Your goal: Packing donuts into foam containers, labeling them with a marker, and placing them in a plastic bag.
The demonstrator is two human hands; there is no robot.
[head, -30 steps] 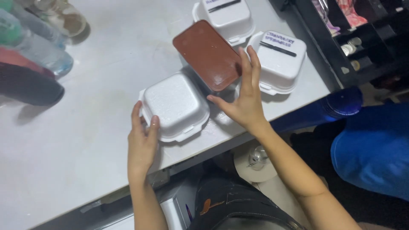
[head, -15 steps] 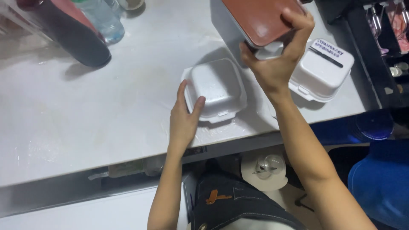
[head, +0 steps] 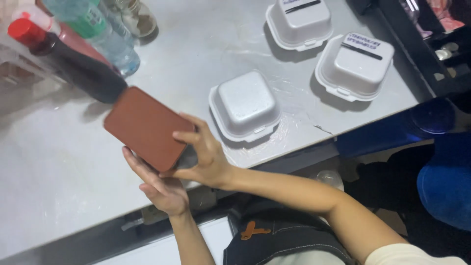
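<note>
A flat brown rectangular case (head: 144,126), like a wallet or phone cover, is held over the near part of the grey table (head: 59,167). My right hand (head: 206,154) grips its near right corner with thumb and fingers. My left hand (head: 159,184) lies palm up beneath its near edge and supports it. Just right of my hands, a closed white foam clamshell box (head: 245,105) rests on the table, untouched.
Two more white foam boxes (head: 300,22) (head: 355,65) sit at the far right, each with dark marks on the lid. Bottles stand at the far left: a dark one with a red cap (head: 64,61) and a clear greenish one (head: 93,27). A blue object (head: 444,181) is below the table's right edge.
My right hand carried the brown case from the far right down to the near left. My left hand left the foam box and came under the case.
</note>
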